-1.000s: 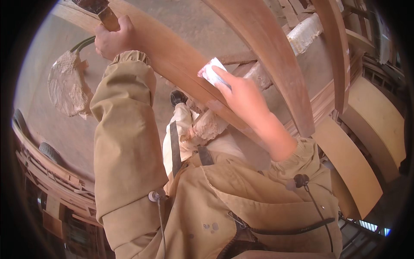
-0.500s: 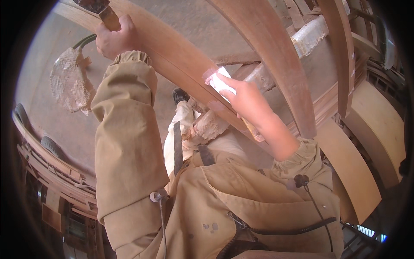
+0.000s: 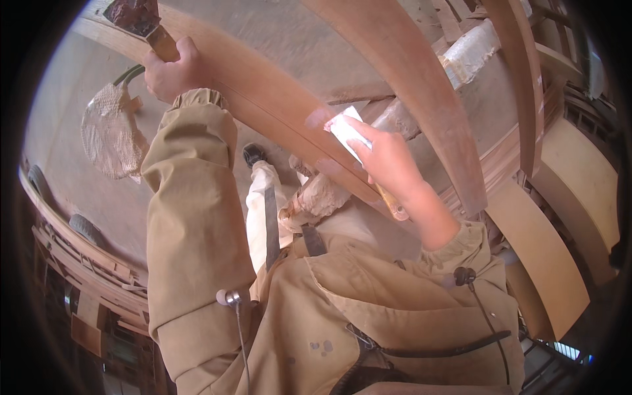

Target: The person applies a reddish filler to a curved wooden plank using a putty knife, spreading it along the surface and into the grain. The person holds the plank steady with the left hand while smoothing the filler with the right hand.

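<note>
My left hand (image 3: 176, 69) is closed around the wooden handle of a putty knife (image 3: 162, 43), at the upper left over a long curved wooden board (image 3: 263, 92). A lump of dark reddish filler (image 3: 133, 14) sits on that knife's blade. In my right hand (image 3: 392, 158) is a second putty knife (image 3: 347, 131), its wide blade shining white and its yellowish handle sticking out below the palm. A little pink filler shows at the blade's edge, close to the board. Pinkish filler patches (image 3: 318, 118) mark the board beside a thin lengthwise seam.
Right of the board stand more curved wooden pieces (image 3: 421, 72). A plastic-wrapped beam (image 3: 471, 56) runs beneath them. Broad curved panels (image 3: 540, 257) lean at the right. Left, a pale textured bundle (image 3: 112, 131) lies on the floor; wood strips (image 3: 85, 257) are stacked at lower left.
My right hand and its putty knife have shifted slightly right, uncovering the upper filler patch. My left hand keeps its putty knife, and more of the filler lump is in view.
</note>
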Demonstrator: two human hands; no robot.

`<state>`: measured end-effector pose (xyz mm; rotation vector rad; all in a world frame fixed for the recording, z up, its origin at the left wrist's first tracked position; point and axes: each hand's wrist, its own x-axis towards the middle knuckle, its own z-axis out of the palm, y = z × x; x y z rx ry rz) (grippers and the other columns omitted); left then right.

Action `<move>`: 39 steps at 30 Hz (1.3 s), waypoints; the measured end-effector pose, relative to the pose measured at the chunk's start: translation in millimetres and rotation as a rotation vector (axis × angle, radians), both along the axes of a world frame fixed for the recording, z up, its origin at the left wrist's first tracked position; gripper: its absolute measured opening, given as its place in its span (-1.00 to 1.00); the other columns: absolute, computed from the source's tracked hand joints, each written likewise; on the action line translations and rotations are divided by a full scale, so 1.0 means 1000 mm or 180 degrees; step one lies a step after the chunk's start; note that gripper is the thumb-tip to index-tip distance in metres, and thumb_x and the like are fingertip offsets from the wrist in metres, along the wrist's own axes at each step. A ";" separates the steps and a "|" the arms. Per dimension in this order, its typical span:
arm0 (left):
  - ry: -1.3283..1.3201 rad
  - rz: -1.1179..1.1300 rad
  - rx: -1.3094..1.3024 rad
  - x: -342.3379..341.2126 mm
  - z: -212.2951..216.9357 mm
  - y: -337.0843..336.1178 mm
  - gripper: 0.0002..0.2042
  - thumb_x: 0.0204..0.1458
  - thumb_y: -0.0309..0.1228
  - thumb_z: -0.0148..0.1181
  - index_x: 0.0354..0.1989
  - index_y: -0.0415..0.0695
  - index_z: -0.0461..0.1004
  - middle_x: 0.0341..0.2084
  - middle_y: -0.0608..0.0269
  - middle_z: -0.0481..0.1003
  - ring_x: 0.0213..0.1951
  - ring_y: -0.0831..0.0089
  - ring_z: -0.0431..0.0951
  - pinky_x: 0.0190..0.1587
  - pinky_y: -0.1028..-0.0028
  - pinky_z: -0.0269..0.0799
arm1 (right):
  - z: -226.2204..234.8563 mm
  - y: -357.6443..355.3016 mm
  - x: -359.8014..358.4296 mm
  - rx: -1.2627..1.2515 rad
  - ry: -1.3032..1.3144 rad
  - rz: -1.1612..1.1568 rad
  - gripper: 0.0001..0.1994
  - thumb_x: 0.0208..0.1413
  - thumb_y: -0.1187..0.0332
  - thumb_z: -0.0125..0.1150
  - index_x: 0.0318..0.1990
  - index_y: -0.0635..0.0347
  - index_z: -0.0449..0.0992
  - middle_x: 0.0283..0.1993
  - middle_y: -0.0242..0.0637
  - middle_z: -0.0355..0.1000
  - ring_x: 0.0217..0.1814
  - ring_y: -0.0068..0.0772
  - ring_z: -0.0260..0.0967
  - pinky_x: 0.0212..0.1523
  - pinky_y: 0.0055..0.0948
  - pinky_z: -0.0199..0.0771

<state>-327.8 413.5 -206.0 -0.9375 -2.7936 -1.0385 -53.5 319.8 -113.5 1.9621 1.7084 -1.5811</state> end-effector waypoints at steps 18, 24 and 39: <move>-0.0126 -0.0100 -0.0170 0.003 0.004 -0.001 -0.61 -0.29 -0.17 0.12 -0.33 -0.22 0.46 -0.36 -0.08 0.46 -0.26 -0.01 0.45 -0.14 0.14 0.32 | -0.015 -0.005 -0.015 0.1795 -0.0389 0.0406 -0.33 -0.01 0.33 0.20 0.28 0.10 0.08 -0.32 -0.03 0.46 -0.40 0.00 0.41 -0.37 -0.18 0.38; -0.0280 -0.0248 -0.0030 0.004 0.008 -0.004 -0.61 -0.28 -0.16 0.12 -0.30 -0.18 0.45 -0.34 -0.08 0.44 -0.21 -0.02 0.41 -0.09 0.12 0.29 | -0.026 -0.011 -0.017 0.1895 -0.0539 0.0721 -0.33 -0.03 0.31 0.21 0.28 0.01 0.09 -0.39 -0.11 0.47 -0.48 -0.10 0.39 -0.39 -0.27 0.40; -0.0113 -0.0165 -0.0177 0.003 0.007 -0.002 -0.59 -0.25 -0.15 0.11 -0.27 -0.20 0.44 -0.31 -0.10 0.44 -0.22 -0.01 0.43 -0.11 0.15 0.31 | -0.008 0.038 -0.012 -0.0617 0.0162 -0.0043 -0.53 0.09 0.22 0.01 0.21 -0.15 0.26 -0.40 -0.17 0.45 -0.53 -0.32 0.35 -0.27 -0.36 0.40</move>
